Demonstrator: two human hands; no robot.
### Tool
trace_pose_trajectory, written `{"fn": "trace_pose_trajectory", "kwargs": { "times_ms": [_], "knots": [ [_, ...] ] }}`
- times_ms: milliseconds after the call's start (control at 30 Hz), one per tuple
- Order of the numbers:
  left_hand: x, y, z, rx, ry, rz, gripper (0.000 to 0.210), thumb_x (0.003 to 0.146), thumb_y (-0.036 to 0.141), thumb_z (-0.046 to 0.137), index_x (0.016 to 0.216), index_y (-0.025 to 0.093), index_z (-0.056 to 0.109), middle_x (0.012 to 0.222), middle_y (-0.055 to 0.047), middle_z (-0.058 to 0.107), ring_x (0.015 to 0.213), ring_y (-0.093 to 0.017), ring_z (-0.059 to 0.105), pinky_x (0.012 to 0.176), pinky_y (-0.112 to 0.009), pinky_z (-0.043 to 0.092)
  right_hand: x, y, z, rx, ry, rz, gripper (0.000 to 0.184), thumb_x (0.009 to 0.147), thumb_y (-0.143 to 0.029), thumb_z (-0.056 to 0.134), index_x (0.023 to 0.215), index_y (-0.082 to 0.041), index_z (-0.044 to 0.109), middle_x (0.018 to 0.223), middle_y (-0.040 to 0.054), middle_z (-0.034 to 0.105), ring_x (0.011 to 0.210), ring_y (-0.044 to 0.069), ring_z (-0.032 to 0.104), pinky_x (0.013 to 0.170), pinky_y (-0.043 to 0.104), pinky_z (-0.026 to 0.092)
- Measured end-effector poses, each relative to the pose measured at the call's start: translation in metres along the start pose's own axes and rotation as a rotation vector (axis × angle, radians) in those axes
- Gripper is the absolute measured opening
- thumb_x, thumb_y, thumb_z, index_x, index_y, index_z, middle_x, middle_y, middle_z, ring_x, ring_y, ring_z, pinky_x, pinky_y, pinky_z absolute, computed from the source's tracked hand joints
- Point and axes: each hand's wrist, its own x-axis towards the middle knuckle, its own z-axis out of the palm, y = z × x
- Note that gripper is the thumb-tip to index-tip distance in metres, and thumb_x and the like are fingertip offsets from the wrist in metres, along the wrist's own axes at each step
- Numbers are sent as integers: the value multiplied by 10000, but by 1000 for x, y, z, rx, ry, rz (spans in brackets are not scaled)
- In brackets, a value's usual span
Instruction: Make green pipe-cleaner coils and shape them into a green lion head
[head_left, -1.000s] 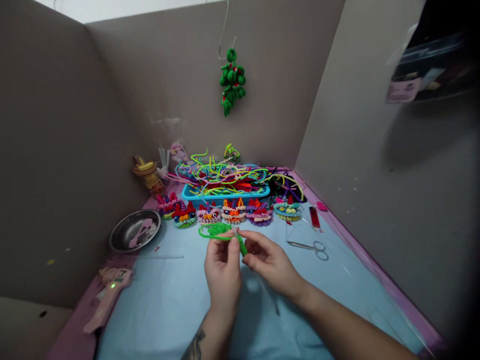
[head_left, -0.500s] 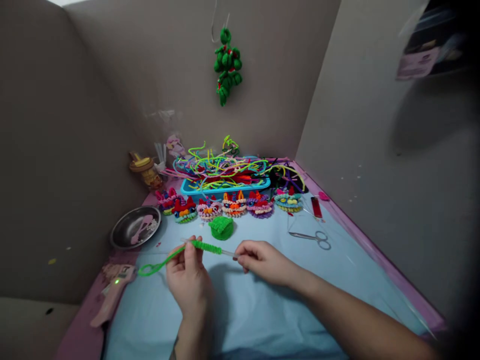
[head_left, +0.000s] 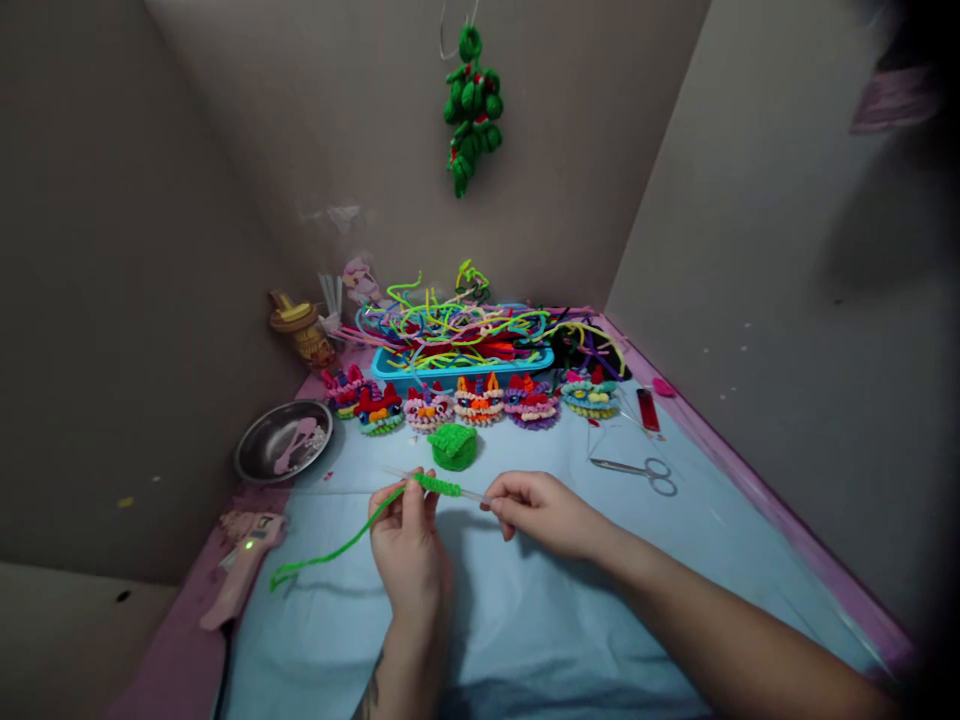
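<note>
Pinched in my left hand [head_left: 411, 545] is a green pipe cleaner [head_left: 341, 548], coiled in tight turns around a thin clear rod. Its loose tail hangs down to the left and ends in a small bend near the cloth. My right hand [head_left: 536, 512] grips the right end of the clear rod [head_left: 474, 496] between thumb and fingers. Just beyond my hands lies a round green fuzzy piece [head_left: 453, 447] with a small point on its upper left.
Scissors [head_left: 637, 472] lie at the right. A metal bowl [head_left: 251, 465] and a pink glue gun [head_left: 244, 570] with a lit green light sit at the left. Behind are several colourful fuzzy lion-like heads [head_left: 480, 402] and a blue tray [head_left: 465, 380] heaped with pipe cleaners.
The green tail has become shorter and straighter, its loop at the end now narrow and lower. The view has shifted slightly, and both hands still hold the rod and coil.
</note>
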Motion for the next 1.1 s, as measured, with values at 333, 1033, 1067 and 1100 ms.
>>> {"fn": "trace_pose_trajectory", "kwargs": {
  "times_ms": [333, 1033, 1067, 1100],
  "knots": [
    [-19, -10, -1, 53, -98, -81, 259, 720, 310, 734, 792, 171, 528, 786, -6, 686, 754, -111, 652, 754, -276, 524, -4, -3, -1, 84, -42, -12, 191, 802, -268, 527, 968, -178, 503, 570, -51, 583, 503, 97, 497, 511, 205, 364],
    [-24, -11, -2, 143, -217, -146, 280, 720, 386, 724, 886, 211, 581, 829, 15, 625, 761, -119, 605, 689, -242, 503, -3, -2, 11, 71, 245, -199, 225, 806, -247, 583, 1011, -175, 638, 830, 38, 665, 636, 126, 573, 576, 242, 468],
    [-23, -9, -2, 160, -226, -169, 293, 718, 385, 726, 909, 215, 584, 837, 11, 627, 767, -121, 605, 674, -236, 500, -3, -3, 10, 85, 233, -176, 230, 805, -257, 581, 1012, -170, 635, 799, 32, 659, 591, 114, 555, 544, 233, 454],
    [-23, -8, -3, 186, -242, -196, 310, 714, 382, 730, 934, 218, 585, 853, 5, 631, 776, -125, 607, 661, -232, 496, -3, -3, 8, 95, 228, -164, 234, 806, -263, 578, 1012, -167, 633, 789, 29, 656, 569, 107, 545, 529, 227, 446]
  ]
}}
